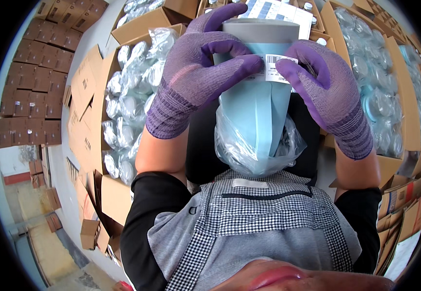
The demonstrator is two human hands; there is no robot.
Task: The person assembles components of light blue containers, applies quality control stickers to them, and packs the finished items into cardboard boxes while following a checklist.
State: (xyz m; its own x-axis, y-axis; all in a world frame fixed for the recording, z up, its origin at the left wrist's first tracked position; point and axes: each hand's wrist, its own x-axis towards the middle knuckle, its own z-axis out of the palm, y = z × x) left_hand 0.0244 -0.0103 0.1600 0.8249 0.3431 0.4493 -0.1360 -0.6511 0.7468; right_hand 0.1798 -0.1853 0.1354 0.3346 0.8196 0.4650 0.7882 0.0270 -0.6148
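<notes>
Before my chest lies a light blue plastic jug [245,105] with a grey band [261,31] at its far end and its handle facing me. A clear plastic bag [232,152] is bunched around its near end. Both my hands wear purple knit gloves. My left hand [199,69] grips the jug's left side, its thumb pressing at a white barcode label [271,70] on the wall. With thumb and fingers, my right hand [327,83] pinches the label's right end. That end stands slightly off the jug. The right hand's inner fingers are partly hidden.
An open carton [97,145] of bagged clear containers stands at left, another carton [410,105] at right. Bottles with white caps [308,6] and printed sheets [279,11] are beyond the jug. Flattened cardboard [407,214] leans at lower right; stacked brown boxes [32,98] line the far left.
</notes>
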